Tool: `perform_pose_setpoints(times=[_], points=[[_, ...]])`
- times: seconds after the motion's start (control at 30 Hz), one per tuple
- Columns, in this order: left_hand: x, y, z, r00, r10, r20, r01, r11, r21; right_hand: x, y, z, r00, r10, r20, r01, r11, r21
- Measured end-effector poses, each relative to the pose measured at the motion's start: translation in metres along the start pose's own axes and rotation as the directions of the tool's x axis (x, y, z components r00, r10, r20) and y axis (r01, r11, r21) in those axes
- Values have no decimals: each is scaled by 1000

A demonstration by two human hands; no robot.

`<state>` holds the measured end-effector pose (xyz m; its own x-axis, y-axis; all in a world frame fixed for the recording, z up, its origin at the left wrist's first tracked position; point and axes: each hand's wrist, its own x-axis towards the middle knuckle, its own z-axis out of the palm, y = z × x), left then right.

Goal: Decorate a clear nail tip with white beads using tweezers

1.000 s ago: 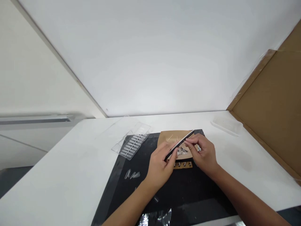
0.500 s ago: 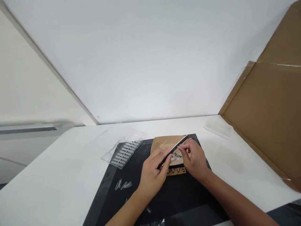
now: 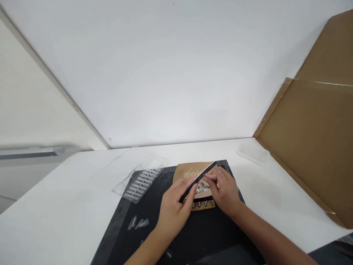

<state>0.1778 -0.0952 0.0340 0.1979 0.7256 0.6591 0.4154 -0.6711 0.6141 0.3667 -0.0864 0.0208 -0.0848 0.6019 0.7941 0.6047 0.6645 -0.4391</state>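
My left hand (image 3: 174, 206) is closed around a long, flat nail file (image 3: 200, 178), black with a pale edge, which slants up to the right. At the file's upper half, my right hand (image 3: 226, 189) has thumb and forefinger pinched on something too small and hidden to make out, close against the file's face. Beneath both hands lies a tan tray or sheet (image 3: 182, 170) with small clear and dark pieces and thin sticks on it. A small tan strip with several metal studs (image 3: 202, 205) sits just in front, partly covered by my hands.
A black mat (image 3: 154, 241) lies on the white table (image 3: 55, 206). To the left stands an open clear case of false nail tips (image 3: 143, 184), with loose clear tips (image 3: 138, 223) nearer me. A translucent lid (image 3: 253, 154) lies back right, by a cardboard panel (image 3: 311, 143).
The view has shifted slightly, so everything sits a little further left and lower. Both hands keep their hold, with the right fingers still pinched at the file.
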Motion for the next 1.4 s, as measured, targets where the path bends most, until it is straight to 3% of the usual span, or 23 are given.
perform_pose_setpoints(times=[0.4,0.73,1.2,1.4], points=[[0,4,-1,1000,17,-22,-17,1000,8,1,-6,-5,1000,16,-7,-16,999,29],[-2,4,1,1000,26,-7,-26,1000,-1,1,-5,-9,999,36,-27,-37,998,-41],[-6,1,1,991,130,-35,-127,989,71,-4,-1,-8,999,39,31,-35,991,-127],[-6,2,1,990,138,-28,-136,989,61,-3,-4,-7,997,74,21,-72,994,-84]])
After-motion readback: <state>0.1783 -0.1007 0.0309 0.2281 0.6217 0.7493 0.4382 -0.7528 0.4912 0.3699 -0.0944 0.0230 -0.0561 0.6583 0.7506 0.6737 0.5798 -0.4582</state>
